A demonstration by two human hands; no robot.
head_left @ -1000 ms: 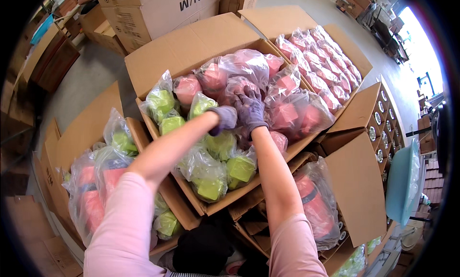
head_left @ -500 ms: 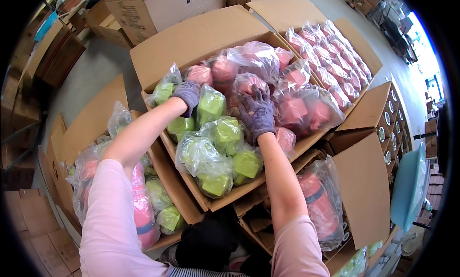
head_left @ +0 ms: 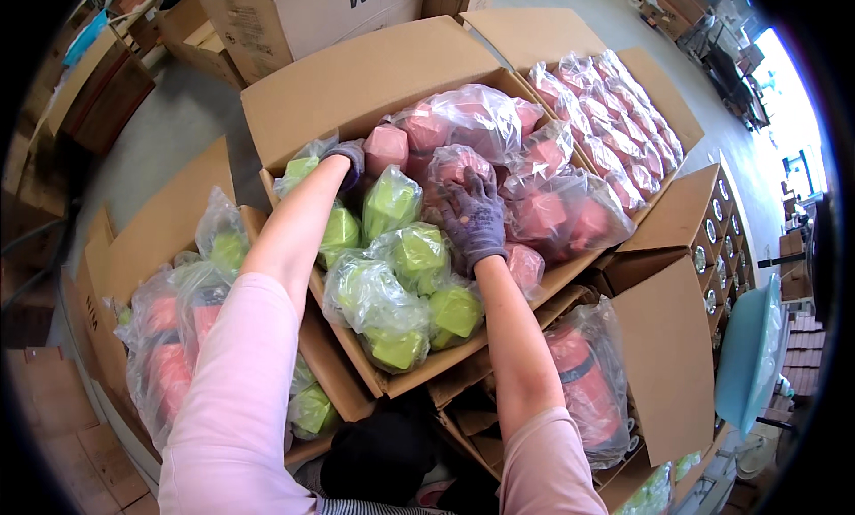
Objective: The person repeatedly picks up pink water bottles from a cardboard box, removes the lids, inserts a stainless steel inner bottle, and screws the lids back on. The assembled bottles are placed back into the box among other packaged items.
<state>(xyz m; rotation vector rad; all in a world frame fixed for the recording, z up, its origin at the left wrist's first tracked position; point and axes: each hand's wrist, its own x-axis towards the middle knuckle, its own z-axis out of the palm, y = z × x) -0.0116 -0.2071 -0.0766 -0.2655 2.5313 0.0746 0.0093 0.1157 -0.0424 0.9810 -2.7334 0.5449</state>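
Beneath the right hand (head_left: pixel 478 219): bagged pink item (head_left: pixel 463 162) touched, clamping cannot be told | left hand (head_left: pixel 350 162) apart, fingers hidden | judged light, firm, slippery; best held around its sides

The middle box (head_left: pixel 347 83) carries green pieces (head_left: pixel 392 203) toward its left and near side and pink pieces (head_left: pixel 541 212) toward its right and far side (in crumpled clear bags (head_left: pixel 361 288)), and boxes (head_left: pixel 312 34) stand on grey floor (head_left: pixel 191 114) beyond.

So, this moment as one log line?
Left gloved hand: inside cardboard carton; right gloved hand: on bagged pink piece; nearby: bagged green faceted pieces
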